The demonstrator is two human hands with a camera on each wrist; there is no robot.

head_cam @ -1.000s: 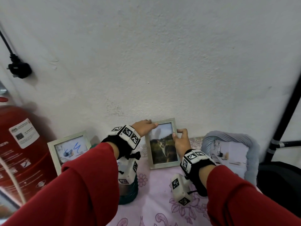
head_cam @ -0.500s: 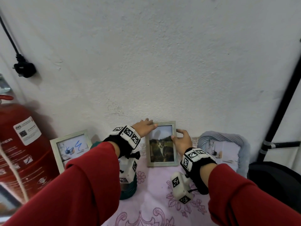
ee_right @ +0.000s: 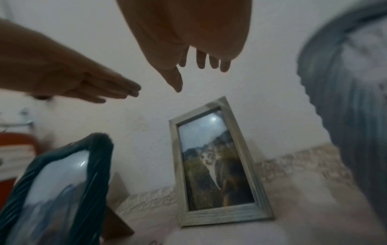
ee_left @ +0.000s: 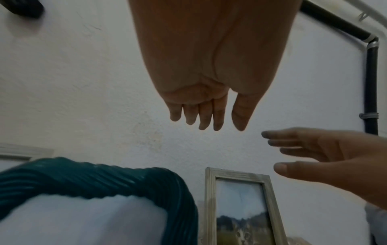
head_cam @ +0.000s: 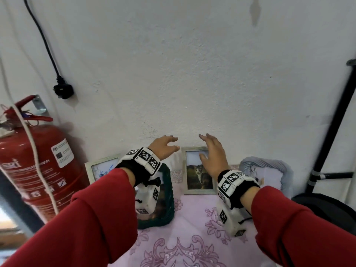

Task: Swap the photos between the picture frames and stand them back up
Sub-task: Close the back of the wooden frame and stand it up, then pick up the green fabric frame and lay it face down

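Hands are both free and hold nothing: the left hand (head_cam: 163, 148) and the right hand (head_cam: 212, 157) hang in the air with fingers stretched and relaxed, above and a little in front of the cat photo frame (head_cam: 199, 170). From the left wrist view the left fingers (ee_left: 201, 114) point to the white wall (head_cam: 192, 74) and touch nothing; from the right wrist view the right fingers (ee_right: 204, 60) are also spread and apart from the frame. The cat photo frame, pale grey wood, stands upright on the pink flowered tablecloth (head_cam: 192, 218), leaning back close to the wall, between the two hands. To its left stands a dark green woven frame (head_cam: 169, 189), partly hidden by the left wrist, and further left a second pale wooden frame (head_cam: 96, 166) with a blue scribble picture. To the right of the cat photo stands a grey-blue ribbed frame (head_cam: 283, 170). A red fire extinguisher (head_cam: 36, 166) is at the far left, and a black plug (head_cam: 63, 91) with its cable hangs on the wall above it.
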